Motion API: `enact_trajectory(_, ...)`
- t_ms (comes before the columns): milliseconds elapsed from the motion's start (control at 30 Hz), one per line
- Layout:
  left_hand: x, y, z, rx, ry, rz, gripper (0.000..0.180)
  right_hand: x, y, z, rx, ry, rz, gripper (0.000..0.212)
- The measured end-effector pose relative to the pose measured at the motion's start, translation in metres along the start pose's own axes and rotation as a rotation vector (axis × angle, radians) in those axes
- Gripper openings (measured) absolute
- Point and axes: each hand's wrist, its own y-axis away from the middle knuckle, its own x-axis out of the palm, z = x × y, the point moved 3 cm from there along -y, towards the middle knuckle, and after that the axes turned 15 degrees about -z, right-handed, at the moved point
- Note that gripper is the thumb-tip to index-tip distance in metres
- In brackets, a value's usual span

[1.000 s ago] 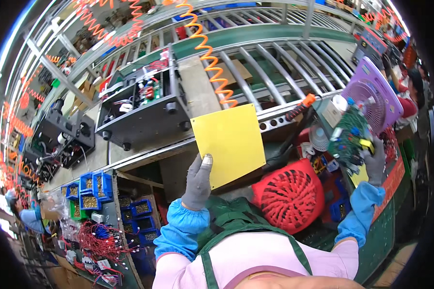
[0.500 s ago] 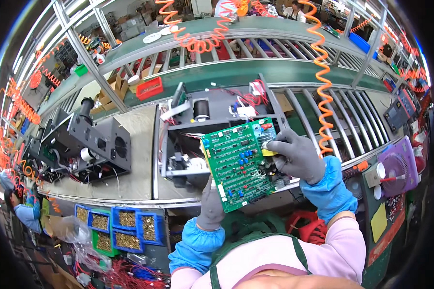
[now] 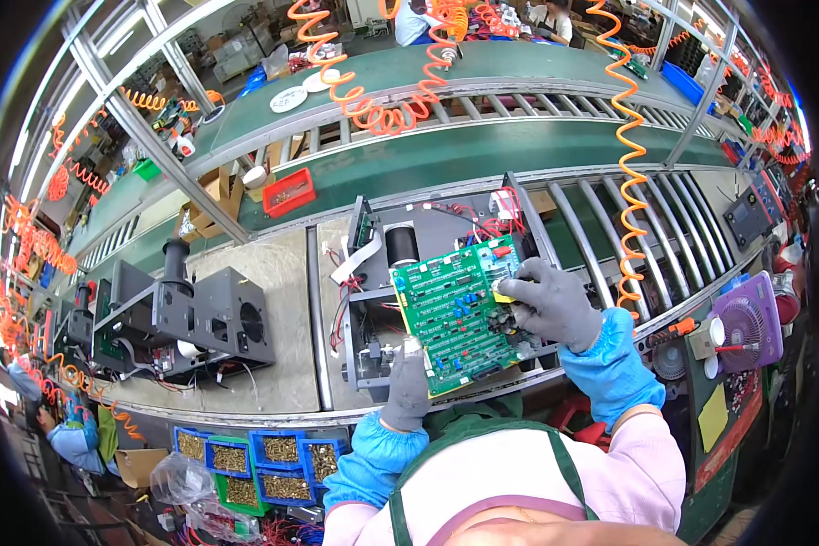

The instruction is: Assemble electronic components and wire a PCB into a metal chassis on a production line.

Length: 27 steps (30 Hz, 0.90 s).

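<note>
A green circuit board [image 3: 460, 318], crowded with small parts, is tilted above an open dark metal chassis [image 3: 446, 218] in front of me. My left hand [image 3: 408, 389], in a grey glove, grips the board's near left edge, thumb on top; its other fingers are hidden beneath. My gloved right hand [image 3: 555, 302] is closed at the board's right side, fingertips at a yellow part [image 3: 500, 293]. Its hold there is partly hidden. Inside the chassis are a black cylinder [image 3: 401, 244], a grey ribbon cable [image 3: 357, 258] and red wires [image 3: 511, 207].
Another black housing [image 3: 218, 314] stands on the bench at left. Blue bins [image 3: 279, 449] of small brass-coloured fasteners lie at lower left. A red tray [image 3: 288, 192] sits beyond the chassis. Metal rollers [image 3: 642, 238], a coiled orange hose [image 3: 630, 173] and a purple fan [image 3: 746, 314] are at right.
My view has shifted, so the chassis and bins appear further right and lower. Both hands still hold the board, which now tilts a little flatter over the chassis.
</note>
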Motion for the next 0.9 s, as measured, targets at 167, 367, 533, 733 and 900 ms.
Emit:
enact_trajectory(167, 0.023, -0.004, -0.032, -0.518, 0.820, -0.172, 0.048, 0.022, 0.000, -0.015, 0.044, -0.068, 0.072, 0.035)
enact_trajectory(367, -0.010, -0.003, -0.010, -0.518, 0.707, -0.343, 0.044, 0.054, -0.021, -0.039, 0.197, -0.568, 0.046, 0.043)
enact_trajectory(533, -0.044, -0.015, 0.013, -0.576, 0.860, -0.323, 0.052, 0.111, -0.022, -0.060, 0.666, -0.769, 0.201, 0.042)
enact_trajectory(733, -0.065, -0.041, 0.019, -0.569, 0.761, -0.320, 0.060, 0.149, -0.019, -0.033, 0.950, -1.045, 0.438, 0.048)
enact_trajectory(900, -0.090, -0.075, 0.027, -0.626, 0.619, -0.211, 0.051, 0.170, -0.005, -0.046, 0.979, -1.150, 0.291, 0.044)
